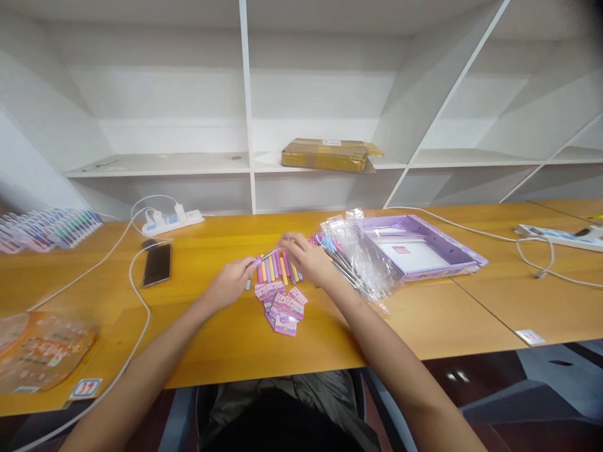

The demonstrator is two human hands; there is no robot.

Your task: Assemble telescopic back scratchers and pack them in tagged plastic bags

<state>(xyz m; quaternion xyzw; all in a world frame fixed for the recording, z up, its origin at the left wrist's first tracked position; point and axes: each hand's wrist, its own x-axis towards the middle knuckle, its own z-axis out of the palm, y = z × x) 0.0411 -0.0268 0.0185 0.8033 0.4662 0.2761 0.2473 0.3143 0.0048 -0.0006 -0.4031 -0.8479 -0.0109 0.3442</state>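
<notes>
Over the row of colored pen barrels (285, 276), my left hand (230, 281) pinches the purple end of a slim pen (269, 254). Its silvery middle stretches toward my right hand (304, 256), whose fingers close around the other end and hide it. Pink, yellow and purple barrels lie side by side on the desk below. Small pink and purple printed cards (285, 311) overlap in a loose pile nearer to me. To the right of my right hand, silver rods with pink and blue tops (336, 248) lie bunched beside clear plastic bags (372, 270).
A purple open box (471, 257) stands at the right. A phone (157, 263), white power strip (188, 221) and looping white cable (141, 295) occupy the left. Orange packaging (51, 348) lies near the front left edge. A cardboard parcel (325, 156) rests on the shelf.
</notes>
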